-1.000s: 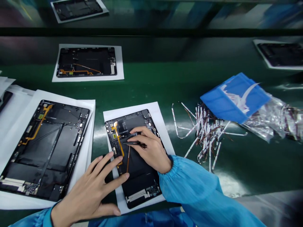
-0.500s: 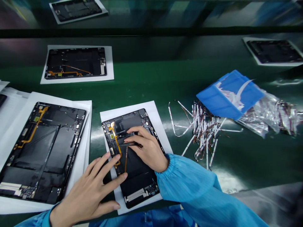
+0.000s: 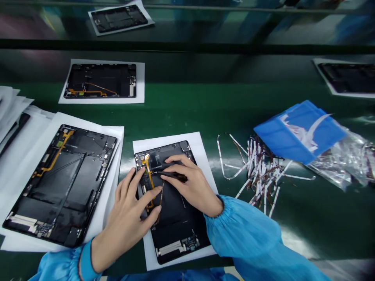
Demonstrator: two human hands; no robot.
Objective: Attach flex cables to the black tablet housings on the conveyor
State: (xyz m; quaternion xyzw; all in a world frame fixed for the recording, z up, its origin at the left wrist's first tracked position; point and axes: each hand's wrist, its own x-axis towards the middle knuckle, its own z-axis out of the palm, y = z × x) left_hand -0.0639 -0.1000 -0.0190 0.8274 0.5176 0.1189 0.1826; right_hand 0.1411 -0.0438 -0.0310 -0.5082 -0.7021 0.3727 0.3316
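Resting on a white sheet (image 3: 202,158), an open tablet housing (image 3: 175,212) is touched by the left hand (image 3: 129,212), fingers spread; tweezers (image 3: 177,176) are pinched in the right hand (image 3: 195,186), tips near an orange cable (image 3: 151,181). White strips (image 3: 259,171) are heaped beside a blue tray (image 3: 293,150); farther off, another housing (image 3: 107,80) is laid.

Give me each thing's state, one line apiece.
Near tablet shell: open, on white paper
Left tablet shell: open
Farther tablet shells: seemingly open
Tweezers: held in right grip
Left grip: spread open
White strips: loosely heaped
Clear plastic bags: crumpled
Blue tray: bearing white scraps
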